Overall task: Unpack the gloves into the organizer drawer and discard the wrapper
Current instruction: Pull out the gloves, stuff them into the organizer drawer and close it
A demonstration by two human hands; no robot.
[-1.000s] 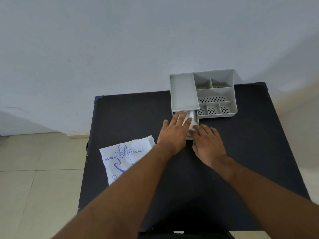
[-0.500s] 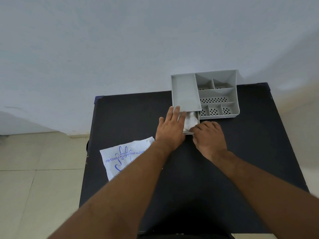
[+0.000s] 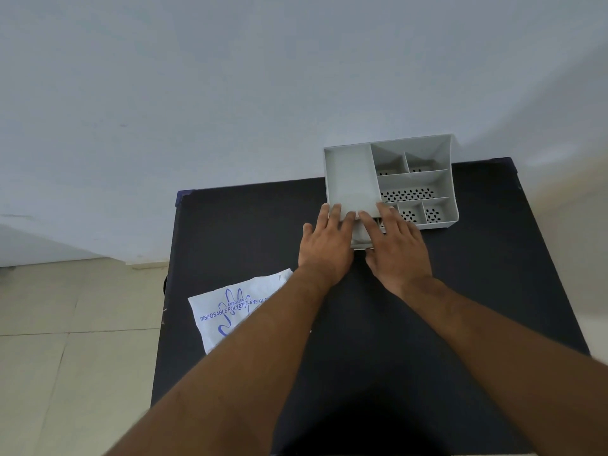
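Black and matte, the rectangular tabletop (image 3: 460, 307) fills the lower middle of the view, set against a pale grey-blue wall (image 3: 230, 93), with beige floor tiles (image 3: 65, 324) to its left. At the table's far edge stands a light grey plastic desk organizer (image 3: 418, 179) with a flat solid top on its left part and open compartments, some with perforated floors, on its right. A light grey drawer (image 3: 360, 240) juts a short way out of the organizer's near left side, and only a narrow strip of it shows between the two hands; its contents, gloves included, are hidden. A white plastic wrapper printed in blue with a hand outline and "DISPOSABLE POLYETHYLENE" (image 3: 230, 311) lies flat near the table's left edge, partly covered by the left forearm. The left hand (image 3: 325, 245) lies flat with fingers spread, fingertips on the organizer's front edge, gripping nothing. The right hand (image 3: 394, 248) rests likewise, flat over the drawer, grasping nothing.
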